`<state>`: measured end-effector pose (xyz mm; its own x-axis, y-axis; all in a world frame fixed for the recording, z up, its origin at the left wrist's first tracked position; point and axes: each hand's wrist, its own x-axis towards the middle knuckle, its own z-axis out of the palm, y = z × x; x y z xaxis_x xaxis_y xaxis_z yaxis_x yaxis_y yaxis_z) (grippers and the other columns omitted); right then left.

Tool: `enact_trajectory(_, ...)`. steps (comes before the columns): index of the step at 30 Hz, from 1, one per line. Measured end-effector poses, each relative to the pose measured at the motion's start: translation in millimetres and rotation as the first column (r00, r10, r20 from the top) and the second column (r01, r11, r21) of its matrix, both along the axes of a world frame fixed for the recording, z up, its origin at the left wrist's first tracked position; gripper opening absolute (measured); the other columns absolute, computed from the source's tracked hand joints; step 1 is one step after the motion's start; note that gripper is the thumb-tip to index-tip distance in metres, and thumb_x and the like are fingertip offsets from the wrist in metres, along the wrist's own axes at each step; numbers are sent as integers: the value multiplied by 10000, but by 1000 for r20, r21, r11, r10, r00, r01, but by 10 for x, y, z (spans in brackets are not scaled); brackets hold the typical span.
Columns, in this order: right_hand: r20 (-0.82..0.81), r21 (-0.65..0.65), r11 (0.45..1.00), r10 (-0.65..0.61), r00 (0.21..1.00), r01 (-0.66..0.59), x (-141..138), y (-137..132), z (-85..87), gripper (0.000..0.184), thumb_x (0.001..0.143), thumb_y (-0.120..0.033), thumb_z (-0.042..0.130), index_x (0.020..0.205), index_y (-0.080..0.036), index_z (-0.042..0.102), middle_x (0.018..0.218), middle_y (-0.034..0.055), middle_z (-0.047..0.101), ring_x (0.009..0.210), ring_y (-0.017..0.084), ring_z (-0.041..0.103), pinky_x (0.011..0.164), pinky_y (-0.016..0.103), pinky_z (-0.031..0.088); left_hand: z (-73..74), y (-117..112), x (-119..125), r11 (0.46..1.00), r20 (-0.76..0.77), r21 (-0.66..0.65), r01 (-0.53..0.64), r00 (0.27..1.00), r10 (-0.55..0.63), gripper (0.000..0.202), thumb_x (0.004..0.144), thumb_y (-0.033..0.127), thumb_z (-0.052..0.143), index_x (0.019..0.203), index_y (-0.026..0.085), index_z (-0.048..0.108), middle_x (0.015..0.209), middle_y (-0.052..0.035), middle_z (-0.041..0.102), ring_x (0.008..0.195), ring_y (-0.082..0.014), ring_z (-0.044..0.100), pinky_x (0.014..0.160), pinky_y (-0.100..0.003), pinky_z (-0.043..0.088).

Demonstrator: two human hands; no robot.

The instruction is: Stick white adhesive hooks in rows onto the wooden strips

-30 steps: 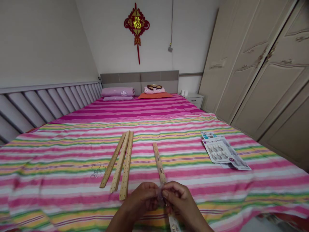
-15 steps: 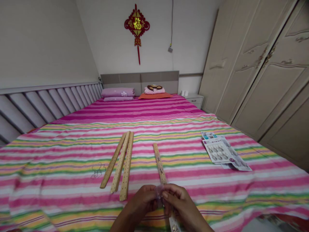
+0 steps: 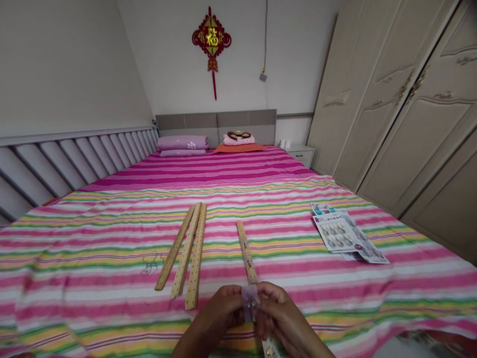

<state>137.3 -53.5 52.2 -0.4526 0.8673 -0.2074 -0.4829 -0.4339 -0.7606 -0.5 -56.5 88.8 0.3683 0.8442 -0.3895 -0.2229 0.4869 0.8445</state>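
My left hand (image 3: 219, 313) and my right hand (image 3: 278, 311) meet low in the middle, both pinched on a small clear plastic packet (image 3: 250, 301) held upright between them. The packet sits just over the near end of a single wooden strip (image 3: 246, 251) with small metal pieces on it, lying on the striped bedspread (image 3: 93, 258). A few more pale strips with rows of holes (image 3: 186, 253) lie side by side to the left of my hands.
Printed blister cards (image 3: 341, 233) lie on the bed at the right. Pillows (image 3: 182, 143) and folded things rest by the headboard (image 3: 216, 122). A wardrobe (image 3: 406, 109) lines the right side, a padded wall panel (image 3: 67, 159) the left.
My hands have drawn slightly nearer and lower. The clear packet now stands up in plain sight between my fingertips, where before it was mostly hidden.
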Motion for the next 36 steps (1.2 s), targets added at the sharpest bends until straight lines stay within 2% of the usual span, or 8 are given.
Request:
enact_trajectory(4,44,24,999,-41,998,40,4,26,-16,337,621,-369,765,812,-124,634,489,-18,614,292,82,527,286,142,339,-212,65,-87,991,-121,-20,-136,984,132,315,498,363,789,567,133,586,462,47,508,425,-61,425,462,-195,282)
enact_trajectory(6,62,32,998,-57,996,55,7,35,-14,327,627,-375,762,798,-130,630,495,-20,615,289,79,523,287,142,333,-223,78,-115,967,-186,117,-226,952,245,309,525,387,767,627,136,617,523,26,567,478,-93,485,493,-213,339)
enact_trajectory(9,87,42,996,-78,993,74,9,36,-8,316,635,-392,753,770,-136,625,488,-19,616,292,83,526,289,144,335,-134,65,-148,880,-230,373,-295,889,396,244,623,381,699,657,148,638,595,2,610,572,-126,534,558,-226,392)
enact_trajectory(13,89,59,994,-93,992,88,7,28,4,319,653,-408,736,776,-136,622,458,-21,609,294,81,524,298,140,343,-6,13,-167,794,-340,560,-236,809,480,122,662,291,661,636,173,644,613,-2,597,562,-129,518,529,-216,389)
enact_trajectory(18,92,68,993,-105,990,99,2,18,36,310,645,-390,746,764,-131,624,488,-23,614,288,74,516,290,140,333,-2,-1,-159,697,-406,710,-102,750,523,35,620,175,661,650,193,665,661,-23,615,594,-151,549,540,-230,411)
enact_trajectory(24,84,64,992,-113,990,108,-2,0,52,298,646,-373,746,767,-132,618,488,-27,613,286,76,520,284,139,334,0,21,-141,694,-452,719,-39,733,509,82,671,180,611,596,190,640,625,-22,591,577,-148,541,534,-230,397)
enact_trajectory(31,113,113,987,-123,986,110,-4,25,25,312,648,-402,735,763,-135,623,407,-49,564,276,75,494,290,139,293,-41,16,-11,679,-374,713,-178,722,582,121,667,207,608,560,191,553,530,27,472,491,-115,421,479,-215,308)
enact_trajectory(36,127,152,981,-138,982,118,3,60,64,315,667,-419,714,770,-138,613,442,-38,585,306,75,499,326,159,342,-37,52,1,792,-372,587,-171,811,451,186,712,323,598,613,196,504,508,55,415,473,-107,392,460,-210,293)
